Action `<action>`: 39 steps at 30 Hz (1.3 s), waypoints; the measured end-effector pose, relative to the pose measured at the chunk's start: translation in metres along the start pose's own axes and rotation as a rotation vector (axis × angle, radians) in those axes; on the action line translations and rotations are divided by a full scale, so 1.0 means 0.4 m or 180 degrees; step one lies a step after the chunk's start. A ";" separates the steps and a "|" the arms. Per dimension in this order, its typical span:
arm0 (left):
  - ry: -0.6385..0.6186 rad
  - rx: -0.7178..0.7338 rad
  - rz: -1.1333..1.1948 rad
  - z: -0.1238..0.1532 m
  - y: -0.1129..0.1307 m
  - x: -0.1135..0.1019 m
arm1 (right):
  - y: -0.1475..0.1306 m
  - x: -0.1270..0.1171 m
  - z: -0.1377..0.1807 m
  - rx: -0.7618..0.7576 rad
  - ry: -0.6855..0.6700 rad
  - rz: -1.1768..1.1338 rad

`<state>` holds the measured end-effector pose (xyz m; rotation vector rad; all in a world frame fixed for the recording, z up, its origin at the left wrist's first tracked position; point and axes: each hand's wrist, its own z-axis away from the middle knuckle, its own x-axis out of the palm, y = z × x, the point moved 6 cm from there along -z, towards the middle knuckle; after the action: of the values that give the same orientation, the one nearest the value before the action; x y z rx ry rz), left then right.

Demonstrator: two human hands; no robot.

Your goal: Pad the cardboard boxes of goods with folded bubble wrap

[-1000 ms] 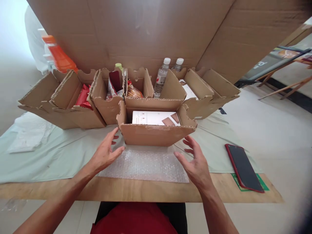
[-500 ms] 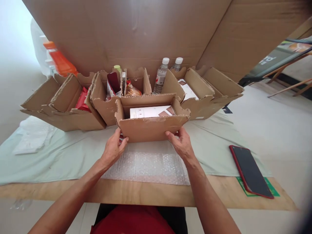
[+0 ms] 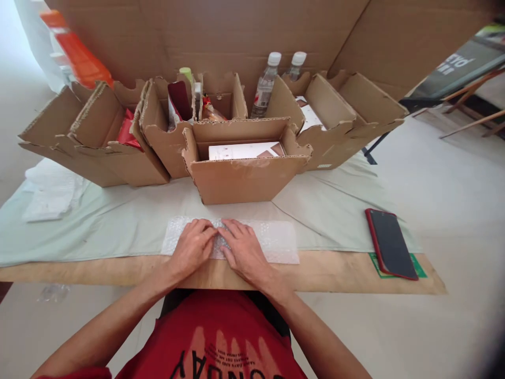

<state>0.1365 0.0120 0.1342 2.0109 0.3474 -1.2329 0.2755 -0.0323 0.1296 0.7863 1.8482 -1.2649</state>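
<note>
A sheet of bubble wrap lies flat across the table's front edge, right before me. My left hand rests on its middle, fingers curled down and thumb drawn in against the plastic. Close beside it, my right hand lies on the same sheet with fingers stretched out and thumb apart. Just beyond the hands stands an open cardboard box, untouched, with a white printed carton inside.
Behind stand more open cardboard boxes holding packets, and plastic bottles. An orange bottle is at the back left. White folded plastic lies at left, a phone at right. A cardboard panel rises behind.
Both hands have let go of the cardboard box and come back to the bubble wrap, close together. The box stands on the cloth. The view has tilted down.
</note>
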 end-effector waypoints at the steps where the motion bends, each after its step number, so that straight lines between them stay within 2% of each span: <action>1: -0.0039 -0.0071 0.0054 -0.001 -0.023 0.009 | 0.010 0.013 0.012 -0.0053 -0.0090 0.0150; 2: -0.0063 -0.0086 0.0141 -0.002 -0.044 0.014 | 0.034 0.012 0.038 -0.0034 -0.0082 0.0308; 4: -0.0103 -0.0036 0.0346 -0.003 -0.071 0.017 | 0.115 -0.030 0.126 0.0223 0.0166 0.0655; 7: -0.0139 -0.0034 0.0693 0.000 -0.076 0.009 | 0.252 -0.150 0.287 0.0916 0.0735 0.1213; 9: -0.0005 -0.0138 0.0768 0.005 -0.074 -0.013 | 0.303 -0.222 0.349 0.1161 0.1089 0.1448; 12: 0.0463 -0.0443 0.0188 0.032 -0.092 -0.075 | 0.317 -0.255 0.327 0.1076 0.1161 0.1310; 15: 0.0624 -0.0935 -0.0887 0.080 -0.133 -0.124 | 0.313 -0.214 0.235 0.0946 0.0757 0.1139; 17: 0.0496 -0.1255 -0.1243 0.109 -0.156 -0.127 | 0.320 -0.180 0.189 0.0965 0.0499 0.1101; 20: 0.0379 -0.1529 -0.1009 0.132 -0.164 -0.098 | 0.322 -0.162 0.171 0.0928 0.0394 0.0867; 23: 0.0417 -0.1635 -0.0676 0.134 -0.154 -0.093 | 0.293 -0.191 0.200 0.1072 0.0513 0.0546; 26: 0.0468 -0.1772 -0.0524 0.126 -0.172 -0.155 | 0.218 -0.210 0.235 0.1447 0.0527 -0.0026; 28: 0.0488 -0.1844 -0.0588 0.100 -0.202 -0.221 | 0.138 -0.175 0.240 0.1503 0.0275 -0.0669; 31: 0.0272 -0.1607 -0.1073 0.003 -0.247 -0.281 | 0.003 -0.061 0.222 0.1370 -0.0182 -0.1720; 33: 0.0116 -0.1418 -0.1139 -0.081 -0.273 -0.275 | -0.068 0.025 0.207 0.1317 -0.0361 -0.2201; 35: -0.0019 -0.1274 -0.1129 -0.156 -0.291 -0.242 | -0.113 0.097 0.197 0.1301 -0.0489 -0.2365; 37: -0.0106 -0.1112 -0.1107 -0.204 -0.296 -0.203 | -0.133 0.139 0.190 0.1298 -0.0537 -0.2326; 39: -0.0082 -0.0956 -0.1101 -0.210 -0.289 -0.179 | -0.140 0.149 0.184 0.1260 -0.0507 -0.2248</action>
<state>0.0897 0.1618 0.1657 1.7201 0.8439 -1.3206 0.2158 -0.1154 0.0893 0.1915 1.8257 -2.1129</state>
